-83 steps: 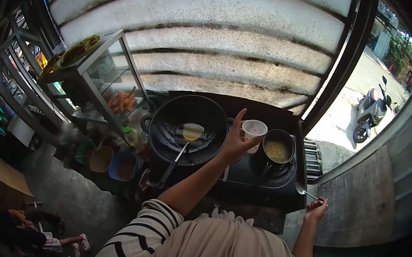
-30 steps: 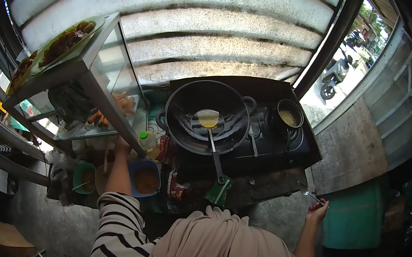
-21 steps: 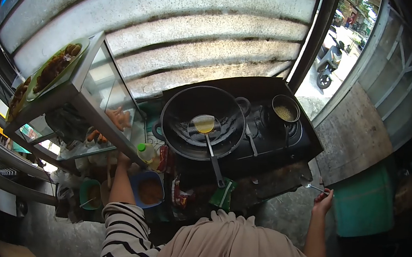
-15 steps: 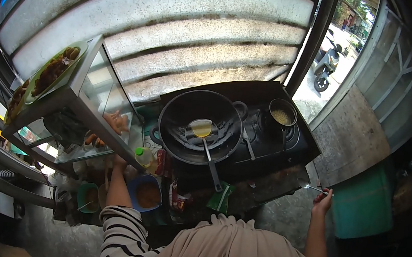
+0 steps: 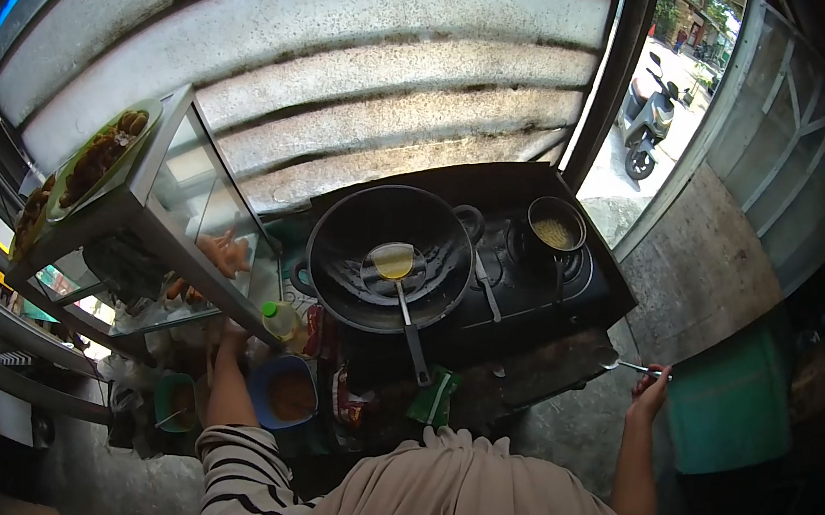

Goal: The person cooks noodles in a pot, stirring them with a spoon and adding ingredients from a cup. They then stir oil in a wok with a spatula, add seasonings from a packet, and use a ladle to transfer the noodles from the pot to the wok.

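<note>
My right hand [image 5: 651, 383] is closed around the handle of a metal spoon [image 5: 630, 367], held level off the right front corner of the stove. On the left, my left hand [image 5: 233, 332] reaches in under the lower edge of the glass display case [image 5: 214, 282]; its fingers are hidden there. Close to it stand a bottle with a green cap [image 5: 275, 318] and a blue bowl [image 5: 261, 382] of reddish-brown food. A large black wok [image 5: 350, 226] sits on the stove, with a black-handled spatula [image 5: 408, 327] resting in it over some yellow liquid.
A small pan [image 5: 556, 230] with frothy yellowish contents sits on the right burner of the black stove [image 5: 518, 309]. Between them lies a knife-like utensil [image 5: 487, 285]. A green packet [image 5: 434, 397], a red packet [image 5: 349, 404] and a green bowl [image 5: 167, 395] line the front.
My left hand has shifted slightly down and left by the case. My right hand has turned a little, still gripping the spoon. The whole view has tilted slightly.
</note>
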Demonstrator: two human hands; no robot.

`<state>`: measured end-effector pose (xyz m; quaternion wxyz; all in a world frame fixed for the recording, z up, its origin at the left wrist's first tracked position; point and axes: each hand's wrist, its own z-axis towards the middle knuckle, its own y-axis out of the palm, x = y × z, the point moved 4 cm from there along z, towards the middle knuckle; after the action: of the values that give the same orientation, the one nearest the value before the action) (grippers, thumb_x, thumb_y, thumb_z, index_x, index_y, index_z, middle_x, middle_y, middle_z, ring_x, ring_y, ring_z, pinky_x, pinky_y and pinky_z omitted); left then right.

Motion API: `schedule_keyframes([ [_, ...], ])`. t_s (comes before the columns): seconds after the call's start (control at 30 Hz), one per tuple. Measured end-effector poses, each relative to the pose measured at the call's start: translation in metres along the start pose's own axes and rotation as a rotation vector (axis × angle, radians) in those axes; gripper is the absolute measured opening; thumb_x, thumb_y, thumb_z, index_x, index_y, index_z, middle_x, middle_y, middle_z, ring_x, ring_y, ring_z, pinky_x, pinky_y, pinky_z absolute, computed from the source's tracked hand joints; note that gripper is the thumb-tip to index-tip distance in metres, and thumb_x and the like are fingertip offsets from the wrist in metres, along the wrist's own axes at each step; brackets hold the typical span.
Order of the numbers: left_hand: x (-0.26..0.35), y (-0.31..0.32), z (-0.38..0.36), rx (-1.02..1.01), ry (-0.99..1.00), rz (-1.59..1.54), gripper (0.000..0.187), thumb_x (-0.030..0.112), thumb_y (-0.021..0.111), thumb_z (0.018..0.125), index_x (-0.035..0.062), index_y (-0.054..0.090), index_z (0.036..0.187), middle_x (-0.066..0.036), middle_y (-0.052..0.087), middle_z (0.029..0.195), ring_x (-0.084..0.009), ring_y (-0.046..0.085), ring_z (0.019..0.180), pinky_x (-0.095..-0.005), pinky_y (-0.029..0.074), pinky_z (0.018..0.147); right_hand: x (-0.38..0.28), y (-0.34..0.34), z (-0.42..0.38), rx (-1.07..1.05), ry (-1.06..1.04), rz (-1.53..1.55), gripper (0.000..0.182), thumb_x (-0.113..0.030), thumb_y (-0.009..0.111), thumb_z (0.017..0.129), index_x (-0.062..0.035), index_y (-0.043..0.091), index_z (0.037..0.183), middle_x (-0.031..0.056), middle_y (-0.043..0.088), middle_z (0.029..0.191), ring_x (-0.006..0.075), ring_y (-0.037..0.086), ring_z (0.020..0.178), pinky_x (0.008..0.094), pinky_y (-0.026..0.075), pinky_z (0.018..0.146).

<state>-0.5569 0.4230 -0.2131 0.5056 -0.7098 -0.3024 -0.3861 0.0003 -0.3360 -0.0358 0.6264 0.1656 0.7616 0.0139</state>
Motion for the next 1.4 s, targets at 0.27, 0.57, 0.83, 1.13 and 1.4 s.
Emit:
schedule_keyframes([
  [0.27,0.006,-0.03,-0.042,-0.006,0.12,0.358,0.072,0.022,0.07,0.079,0.0092,0.032,0.139,-0.016,0.058,0.115,-0.0254,0.059,0.098,-0.0367,0.049,0.076,-0.009,0.062,-0.003,-0.544,-0.555,-0.894,0.042,-0.038,0.041,0.098,-0.0013,0.052,0.08,0.0109,0.052,0.067,0.0206,0.054,0.066,0.0333,0.042,0.06],
  [0.57,0.133,0.025,-0.241,0.388,0.187,-0.017,0.044,0.015,0.061,0.086,0.0044,0.05,0.128,-0.012,0.06,0.111,-0.0205,0.059,0.099,-0.034,0.047,0.083,0.118,0.108,0.055,-1.029,-0.351,-1.412,0.037,-0.033,0.045,0.093,-0.0005,0.061,0.103,0.0238,0.061,0.105,0.0417,0.056,0.102,0.0443,0.046,0.086],
  [0.83,0.194,0.093,-0.326,0.648,0.291,0.047,0.037,0.014,0.058,0.088,0.0069,0.053,0.124,-0.01,0.056,0.116,-0.0162,0.056,0.096,-0.0241,0.043,0.065,0.11,0.135,0.11,-0.892,-0.295,-1.726,0.042,-0.043,0.054,0.086,-0.0062,0.064,0.103,0.0184,0.065,0.103,0.0333,0.062,0.098,0.0434,0.049,0.084],
  [1.13,0.22,0.198,-0.382,0.622,0.262,-0.037,0.036,0.01,0.058,0.087,0.0048,0.053,0.122,-0.011,0.049,0.121,-0.0123,0.055,0.079,-0.023,0.042,0.057,0.102,0.152,0.125,-1.158,-0.77,-1.758,0.028,-0.037,0.064,0.078,-0.0128,0.066,0.092,0.0122,0.067,0.082,0.031,0.066,0.078,0.0432,0.052,0.067],
  [1.4,0.22,0.224,-0.424,0.598,0.139,-0.055,0.036,0.009,0.058,0.087,0.0056,0.053,0.122,-0.011,0.044,0.125,-0.0088,0.049,0.068,-0.0244,0.044,0.058,0.118,0.162,0.135,-1.395,-1.098,-1.657,0.022,-0.03,0.066,0.073,-0.0109,0.064,0.084,0.0111,0.065,0.076,0.0303,0.065,0.076,0.0441,0.051,0.065],
])
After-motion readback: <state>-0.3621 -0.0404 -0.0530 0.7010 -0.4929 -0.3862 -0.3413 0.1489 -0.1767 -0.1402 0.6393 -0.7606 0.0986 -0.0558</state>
